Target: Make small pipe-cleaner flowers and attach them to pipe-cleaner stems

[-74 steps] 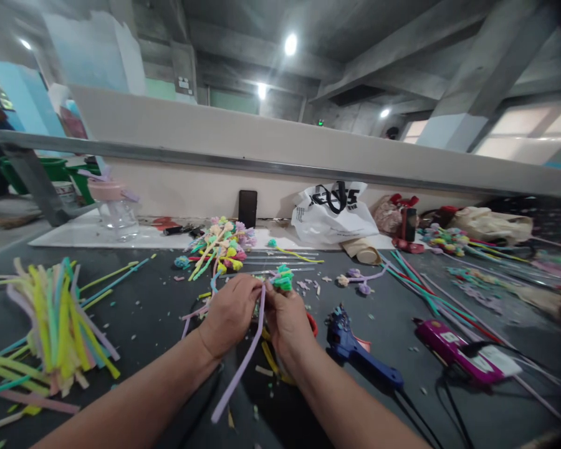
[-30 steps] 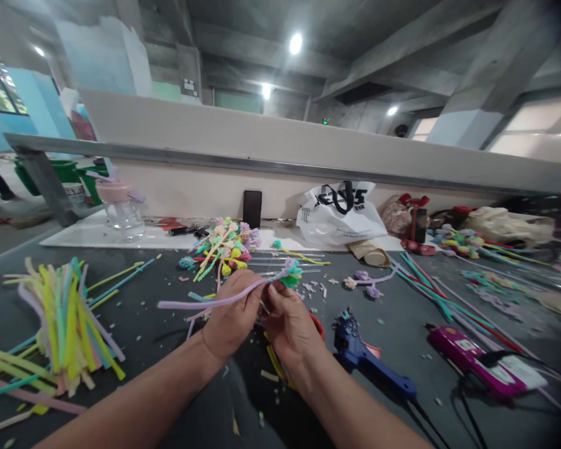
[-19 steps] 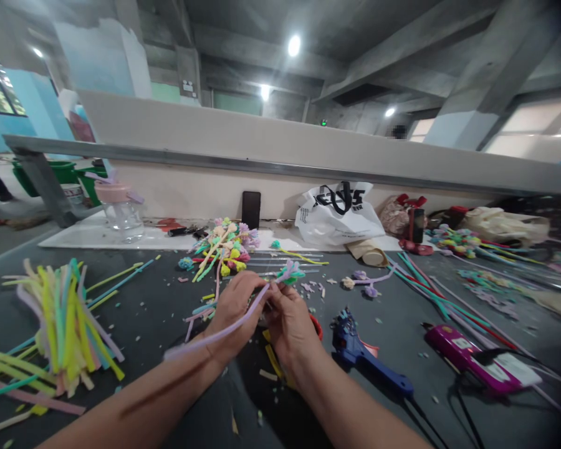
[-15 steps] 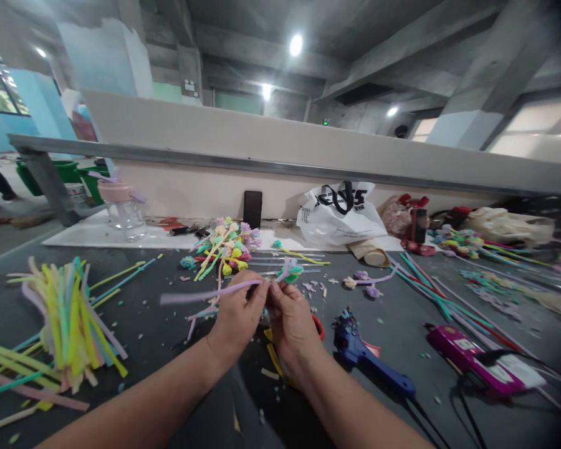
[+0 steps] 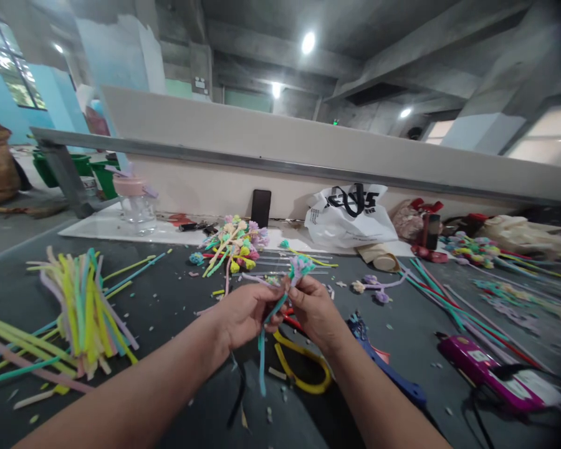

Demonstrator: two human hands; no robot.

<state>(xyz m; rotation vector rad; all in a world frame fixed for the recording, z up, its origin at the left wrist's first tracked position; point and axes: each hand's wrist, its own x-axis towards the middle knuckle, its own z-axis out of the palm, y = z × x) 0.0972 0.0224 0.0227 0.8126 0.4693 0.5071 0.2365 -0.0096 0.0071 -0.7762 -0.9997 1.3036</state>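
Both hands meet in front of the person. The thumb and fingers of the right hand (image 5: pixel 318 312) are closed on the neck of a small teal and lilac flower (image 5: pixel 302 267), whose head stands upward, free of the fingers. The left hand (image 5: pixel 247 315) pinches just beside it, gripping the teal stem (image 5: pixel 262 374); its lower end hangs below the fingers. A lilac strip (image 5: pixel 256 278) points away behind the left hand; I cannot tell how it is joined.

The flower should be very light, and its fuzzy surface should not be slippery. The stem probably bends easily and keeps its bend. The petals look soft and could be crushed, so the neck is the better place to hold, with a gentle pinch; the long stem may swing if it is held only at the top.

Below the hands, a yellow loop (image 5: pixel 328 378) lies on the dark table (image 5: pixel 168 399). The blue tool (image 5: pixel 397 376) lies partly hidden beyond the right forearm. Farther out are the flower pile (image 5: pixel 237 243), the lilac sprig (image 5: pixel 376 288) and, at left, the bundle (image 5: pixel 81 312) of straight strips.
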